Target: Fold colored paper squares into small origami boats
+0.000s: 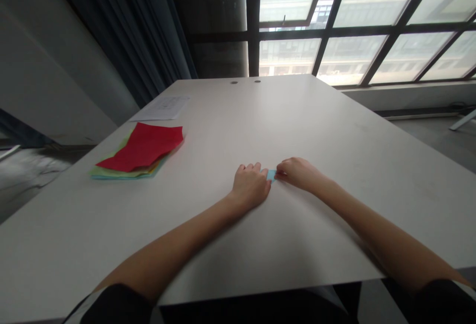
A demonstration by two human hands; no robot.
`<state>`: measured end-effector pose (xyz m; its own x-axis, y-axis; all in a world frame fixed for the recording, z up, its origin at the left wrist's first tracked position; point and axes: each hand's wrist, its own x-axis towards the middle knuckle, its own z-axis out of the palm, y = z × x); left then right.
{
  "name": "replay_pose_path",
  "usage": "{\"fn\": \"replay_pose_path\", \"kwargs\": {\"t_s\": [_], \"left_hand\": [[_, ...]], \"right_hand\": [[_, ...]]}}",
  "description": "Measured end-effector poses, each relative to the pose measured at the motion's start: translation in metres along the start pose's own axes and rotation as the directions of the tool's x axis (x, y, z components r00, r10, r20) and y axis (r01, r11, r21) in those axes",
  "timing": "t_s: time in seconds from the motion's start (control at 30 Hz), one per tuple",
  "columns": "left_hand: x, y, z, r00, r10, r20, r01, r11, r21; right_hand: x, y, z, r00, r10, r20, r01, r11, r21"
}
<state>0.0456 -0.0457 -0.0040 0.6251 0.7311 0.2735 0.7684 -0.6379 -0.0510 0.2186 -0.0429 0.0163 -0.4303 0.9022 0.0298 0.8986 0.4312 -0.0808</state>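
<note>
A small piece of light blue paper [271, 175] lies on the white table between my two hands, and only a short strip of it shows. My left hand [251, 184] rests over its left part, fingers bent and closed on it against the tabletop. From the other side, my right hand [295, 172] pinches the right end between thumb and fingers. Most of the paper is hidden under the hands, so its full shape cannot be made out.
The white table [230, 249] reaches away toward the windows. On its left lies a stack of coloured sheets with a red sheet [147, 145] on top. A printed white sheet [161, 108] lies behind them. Two round dark spots sit near the far edge.
</note>
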Motion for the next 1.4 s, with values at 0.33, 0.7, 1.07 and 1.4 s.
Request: {"fn": "replay_pose_path", "kwargs": {"t_s": [0.33,0.7,1.07,1.4], "left_hand": [[-0.001,0.000,-0.003,0.999,-0.005,0.036,0.005,1.000,-0.007],[-0.002,0.000,-0.006,0.995,0.010,0.099,-0.010,1.000,-0.004],[-0.004,-0.002,-0.002,0.998,0.034,0.045,-0.032,0.999,-0.024],[-0.002,-0.017,0.011,1.000,0.020,-0.010,-0.022,0.969,-0.246]], "right_hand": [[-0.001,0.002,-0.001,0.996,0.077,0.046,-0.080,0.995,0.063],[-0.003,0.032,-0.010,0.977,0.007,0.212,-0.104,0.887,0.450],[-0.001,0.026,-0.005,0.997,-0.070,-0.014,0.071,0.950,0.304],[0.004,0.026,0.020,0.988,-0.006,-0.157,0.080,0.880,0.468]]}}
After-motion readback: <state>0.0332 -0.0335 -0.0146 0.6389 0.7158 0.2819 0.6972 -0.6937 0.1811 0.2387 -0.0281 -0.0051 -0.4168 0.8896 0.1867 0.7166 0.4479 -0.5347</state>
